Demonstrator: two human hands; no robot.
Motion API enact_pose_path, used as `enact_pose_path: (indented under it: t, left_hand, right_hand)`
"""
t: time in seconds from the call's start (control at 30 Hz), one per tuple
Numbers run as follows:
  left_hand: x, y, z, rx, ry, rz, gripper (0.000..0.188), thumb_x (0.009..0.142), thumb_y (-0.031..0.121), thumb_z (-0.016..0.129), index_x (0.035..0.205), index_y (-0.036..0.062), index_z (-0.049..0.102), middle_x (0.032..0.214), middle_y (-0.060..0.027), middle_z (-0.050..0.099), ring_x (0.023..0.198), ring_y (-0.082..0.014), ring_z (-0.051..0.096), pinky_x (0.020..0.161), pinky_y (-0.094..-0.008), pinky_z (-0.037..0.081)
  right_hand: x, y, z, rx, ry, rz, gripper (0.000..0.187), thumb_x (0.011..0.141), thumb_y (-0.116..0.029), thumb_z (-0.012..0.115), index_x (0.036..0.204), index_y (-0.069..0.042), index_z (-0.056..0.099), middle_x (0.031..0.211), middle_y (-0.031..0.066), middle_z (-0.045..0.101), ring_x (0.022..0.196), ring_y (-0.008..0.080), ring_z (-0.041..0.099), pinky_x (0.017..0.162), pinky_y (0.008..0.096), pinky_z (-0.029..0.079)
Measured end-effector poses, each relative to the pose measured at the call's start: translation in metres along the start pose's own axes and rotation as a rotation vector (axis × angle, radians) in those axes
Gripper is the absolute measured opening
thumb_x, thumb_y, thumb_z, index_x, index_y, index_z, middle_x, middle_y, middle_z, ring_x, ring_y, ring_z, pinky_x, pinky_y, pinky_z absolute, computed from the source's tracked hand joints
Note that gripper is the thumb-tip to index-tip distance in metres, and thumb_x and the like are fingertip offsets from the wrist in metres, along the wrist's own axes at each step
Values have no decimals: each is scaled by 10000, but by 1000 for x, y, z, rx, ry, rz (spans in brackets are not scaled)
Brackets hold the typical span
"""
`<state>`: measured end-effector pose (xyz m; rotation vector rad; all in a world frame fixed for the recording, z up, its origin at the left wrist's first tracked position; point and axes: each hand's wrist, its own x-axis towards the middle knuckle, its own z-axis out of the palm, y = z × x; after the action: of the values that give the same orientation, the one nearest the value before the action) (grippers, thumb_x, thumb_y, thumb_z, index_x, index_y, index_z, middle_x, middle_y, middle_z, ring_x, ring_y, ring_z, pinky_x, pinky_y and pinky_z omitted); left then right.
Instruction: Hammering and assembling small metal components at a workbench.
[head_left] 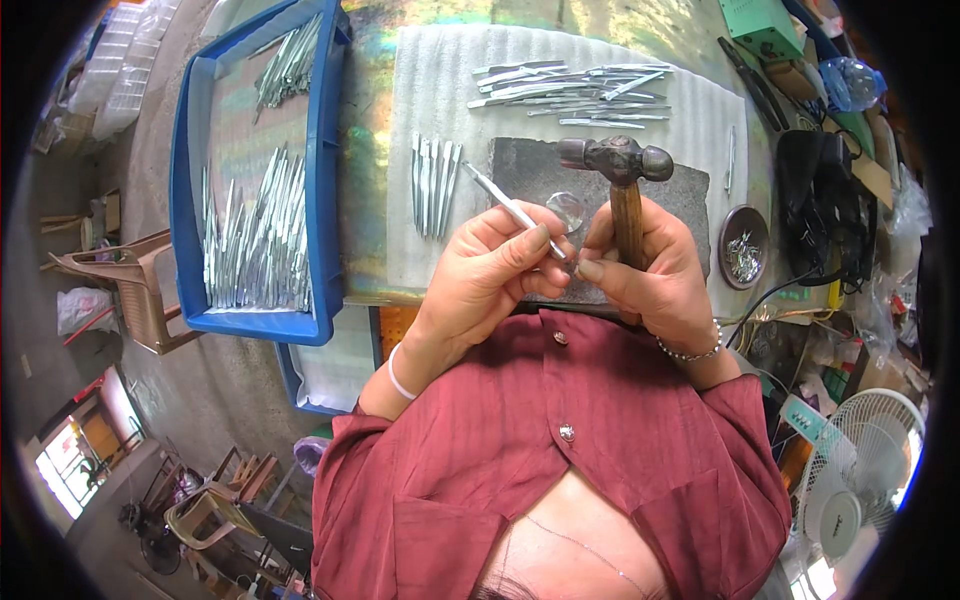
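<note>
My left hand [492,258] is closed around a slim silver metal piece [505,202], which tilts with its narrow end up to the left. A hammer [626,215] stands head-up in my right hand [660,262], its wooden handle against the palm. The right thumb and fingertips meet at the lower end of the metal piece, and any small part between them is too small to make out. Beneath the hands lies a dark flat block [520,165] on white foam sheeting [430,70]. A small clear round disc [567,208] shows between the hands.
Similar metal pieces lie in a short row [436,187] and a larger pile [575,93] on the foam. A blue tray [325,130] with many more stands left. At right are a bowl [746,212] of tiny metal parts, a black cable [775,287] and a fan [850,480].
</note>
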<state>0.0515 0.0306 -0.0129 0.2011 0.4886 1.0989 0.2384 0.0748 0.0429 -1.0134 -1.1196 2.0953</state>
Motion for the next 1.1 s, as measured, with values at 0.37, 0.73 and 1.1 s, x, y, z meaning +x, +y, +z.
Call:
enact_pose_path:
  t: [0.37,0.73,1.1]
  left_hand:
    - [0,1,3,130,31,77,168,906,98,581,1047,10,559,881,-100,652,704,-142,648,638,-241,542]
    - [-3,-6,1,439,52,193,104,891,66,598,981,13,591,882,-77,649,719,-110,634,643,-217,523]
    - [-3,1,-9,148,46,188,115,943,133,523,990,29,530,949,-141,644,705,-144,647,634,-230,540]
  right_hand:
    - [4,2,3,-8,6,17,193,801,45,620,963,-12,530,826,-6,549,735,34,516,626,180,420]
    - [1,10,-2,-125,63,-33,189,804,38,630,955,-19,533,815,-14,541,715,26,501,611,179,414]
    - [5,14,-18,-771,251,-135,326,777,-83,705,1070,-10,581,781,64,605,685,116,588,634,242,468]
